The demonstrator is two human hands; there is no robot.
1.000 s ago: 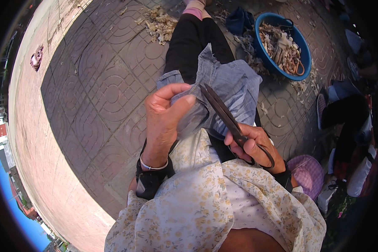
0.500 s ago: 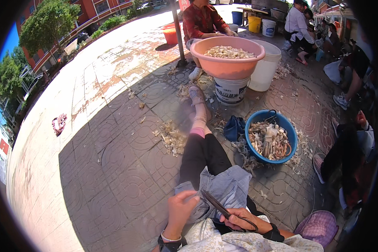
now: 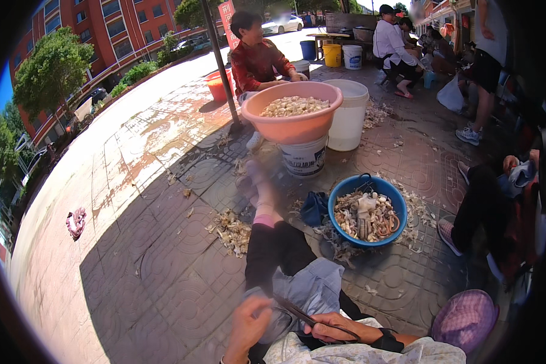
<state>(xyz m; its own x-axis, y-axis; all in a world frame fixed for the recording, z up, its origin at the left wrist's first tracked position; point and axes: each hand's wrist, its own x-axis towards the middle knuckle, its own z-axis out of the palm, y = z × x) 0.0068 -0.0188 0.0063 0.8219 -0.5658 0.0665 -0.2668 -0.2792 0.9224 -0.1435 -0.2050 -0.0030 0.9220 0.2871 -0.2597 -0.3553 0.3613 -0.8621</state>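
My right hand (image 3: 333, 327) grips dark scissors (image 3: 292, 309) by the handles, their blades pointing up and left over my lap. Left of the blades is my left hand (image 3: 249, 323), its fingers curled in and smeared by motion; anything between them is too small to make out. A grey-blue cloth (image 3: 315, 285) lies across my legs beneath the scissors. Ahead and to the right, a blue basin (image 3: 370, 242) on the ground holds pale, garlic-like pieces and peelings. Farther off, a pink tub (image 3: 297, 128) full of pale garlic-like cloves rests on a white bucket (image 3: 303, 161).
A taller white bucket (image 3: 346, 124) stands beside the tub, and a dark blue bag (image 3: 314, 209) lies by the basin. Peelings (image 3: 230, 233) litter the paving. A purple checked item (image 3: 464, 318) is at my right. Someone in red (image 3: 258, 64) sits beyond the tub, near a pole (image 3: 221, 67).
The view has tilted up and shifted right, showing more of the background. My left hand has moved back slightly from the scissor tips. The scissors stay in my right hand.
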